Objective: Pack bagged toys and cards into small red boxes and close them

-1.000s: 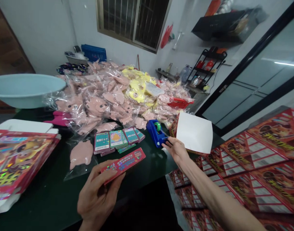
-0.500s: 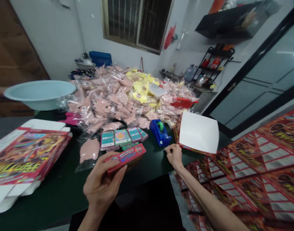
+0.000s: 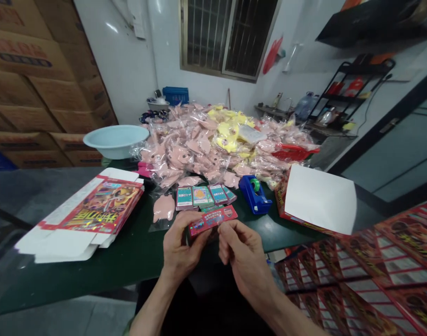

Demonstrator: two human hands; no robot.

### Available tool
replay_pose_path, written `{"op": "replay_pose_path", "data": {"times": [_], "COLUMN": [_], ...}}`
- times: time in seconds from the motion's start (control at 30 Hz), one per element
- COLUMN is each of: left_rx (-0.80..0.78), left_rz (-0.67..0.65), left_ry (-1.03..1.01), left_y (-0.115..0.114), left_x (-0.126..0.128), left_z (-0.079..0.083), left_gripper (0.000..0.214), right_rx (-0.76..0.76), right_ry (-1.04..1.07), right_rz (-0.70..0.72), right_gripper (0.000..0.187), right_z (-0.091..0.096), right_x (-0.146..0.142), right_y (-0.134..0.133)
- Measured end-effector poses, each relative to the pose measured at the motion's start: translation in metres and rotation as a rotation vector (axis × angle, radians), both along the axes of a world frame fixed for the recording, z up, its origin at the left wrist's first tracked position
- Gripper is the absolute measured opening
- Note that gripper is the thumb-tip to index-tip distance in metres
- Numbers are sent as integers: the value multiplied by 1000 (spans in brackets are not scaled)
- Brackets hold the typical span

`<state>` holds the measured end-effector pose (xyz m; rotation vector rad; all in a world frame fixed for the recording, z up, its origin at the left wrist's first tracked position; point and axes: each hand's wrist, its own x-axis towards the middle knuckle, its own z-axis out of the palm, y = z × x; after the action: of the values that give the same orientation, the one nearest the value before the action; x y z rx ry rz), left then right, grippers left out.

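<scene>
Long red printed card [image 3: 212,220] held just above the dark green table [image 3: 136,266], long axis nearly level, right end tilted slightly up, printed face toward the camera. Left hand [image 3: 181,245] closed around the card's left end, thumb on top, forearm rising from 7 o'clock. Right hand [image 3: 243,259] at the card's lower right edge, fingers curled, forearm from 5 o'clock; whether closed on the card, hard to tell from this view. At 12 o'clock, just beyond, four stacks of teal-bordered cards [image 3: 202,196] in a row. One bagged pink piece [image 3: 163,208] at 11 o'clock. Blue tape dispenser [image 3: 254,194] at 1 o'clock. One flat printed carton blank [image 3: 94,210] at 10 o'clock, one folded carton [image 3: 318,200] at 2 o'clock.
</scene>
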<state>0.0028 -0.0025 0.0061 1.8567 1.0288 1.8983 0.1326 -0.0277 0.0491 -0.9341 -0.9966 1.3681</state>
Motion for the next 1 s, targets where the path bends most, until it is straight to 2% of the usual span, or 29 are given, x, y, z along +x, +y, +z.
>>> {"op": "replay_pose_path", "data": {"times": [0.1,0.27,0.37,0.43,0.53,0.6,0.67,0.73,0.77,0.83,0.87,0.93,1.0], "left_rx": [37,85,50,20,6,42,98,125,125,102,85,44,18], "left_rz": [9,-45,-90,-107,-113,-67,33,117,132,98,49,-80,-253], "left_ry": [103,406,460,459,417,362,317,317,334,386,413,455,491], "left_y": [-2,0,2,3,5,8,11,13,13,10,8,1,-5], "left_x": [-2,-9,-13,-15,-13,-8,-3,-1,-1,-1,0,5,17], "left_z": [5,16,20,23,27,29,28,27,27,28,29,33,37], "left_gripper": [32,35,38,35,32,27,20,19,20,26,30,36,39], "right_rx": [-18,-29,-42,-90,-236,-293,-281,-229,-154,116,285,572,671], "right_ry": [-37,-182,-170,-123,-121,-159,-207,-254,-305,-492,-628,-941,-1186], "right_rz": [-41,-88,-78,-60,-28,15,59,32,-31,-188,-238,-185,30], "right_gripper": [34,39,40,41,47,50,48,40,32,20,29,53,57], "right_z": [-2,4,-1,-15,-49,-72,-82,-76,-67,-42,-28,-2,20], "right_x": [-3,-2,-2,-5,-14,-19,-15,0,11,37,50,74,96], "right_y": [2,3,6,9,12,11,7,4,3,2,2,2,3]}}
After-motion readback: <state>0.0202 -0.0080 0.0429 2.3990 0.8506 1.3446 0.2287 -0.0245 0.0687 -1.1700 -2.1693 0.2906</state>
